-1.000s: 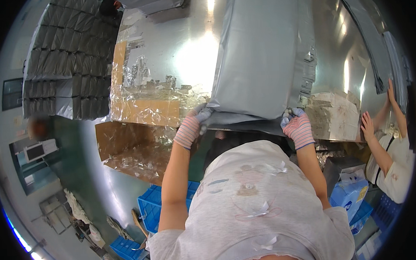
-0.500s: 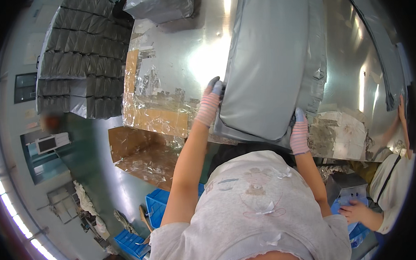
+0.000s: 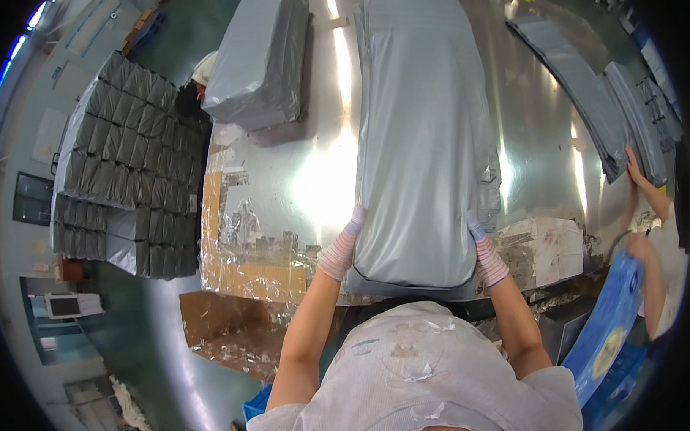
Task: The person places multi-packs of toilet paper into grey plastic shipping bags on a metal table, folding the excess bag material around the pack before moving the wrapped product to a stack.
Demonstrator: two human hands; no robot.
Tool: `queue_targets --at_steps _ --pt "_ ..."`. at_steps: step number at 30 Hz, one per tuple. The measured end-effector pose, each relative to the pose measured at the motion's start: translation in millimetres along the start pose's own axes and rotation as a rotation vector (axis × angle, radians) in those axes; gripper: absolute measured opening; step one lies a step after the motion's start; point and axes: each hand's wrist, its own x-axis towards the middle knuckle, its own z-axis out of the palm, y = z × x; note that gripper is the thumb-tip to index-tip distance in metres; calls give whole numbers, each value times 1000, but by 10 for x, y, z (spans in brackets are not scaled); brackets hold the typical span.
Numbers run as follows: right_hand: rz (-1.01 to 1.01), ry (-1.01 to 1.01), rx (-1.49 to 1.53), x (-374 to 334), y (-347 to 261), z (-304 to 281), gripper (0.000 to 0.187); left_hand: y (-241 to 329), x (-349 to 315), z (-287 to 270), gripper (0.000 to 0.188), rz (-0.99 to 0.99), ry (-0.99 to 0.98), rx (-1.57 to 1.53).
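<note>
A long stack of smooth grey plastic bags (image 3: 423, 159) lies lengthwise on the metal table in front of me, its rounded near end by the table's front edge. My left hand (image 3: 344, 244), in a pink-striped glove with grey-blue fingertips, holds the stack's left side near that end. On the opposite side my right hand (image 3: 485, 250), gloved alike, grips the right edge. Fingers of both hands point forward along the sides and are partly hidden by the plastic. Under the top layer, further layers show along the right.
A wrapped grey block (image 3: 252, 67) stands on the metal table (image 3: 327, 151) at far left. Beyond rises a stack of dark bundles (image 3: 134, 170). An open cardboard box (image 3: 231, 333) sits below the table edge. At right, a co-worker's hands (image 3: 638, 166) are near grey strips (image 3: 576, 93) and a blue bag (image 3: 607, 328).
The view has shifted, showing more of the far table. The slanted stack now lies straighter, with both hands farther along its sides. The co-worker has raised a blue bag at right.
</note>
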Motion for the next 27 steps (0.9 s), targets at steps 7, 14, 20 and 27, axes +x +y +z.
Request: queue_targets --at_steps 7,14,20,27 --pt "-443 -102 -191 -653 -762 952 63 932 -427 328 75 255 -129 -45" --pt "-688 -201 -296 -810 -942 1980 78 1827 -835 -6 72 508 -153 11" --pt "-919 -499 -310 -21 -1397 3235 62 3403 -821 -381 59 846 -42 301" --pt "-691 -355 -460 1758 -1741 4720 40 5031 -122 -1067 65 508 593 1243"
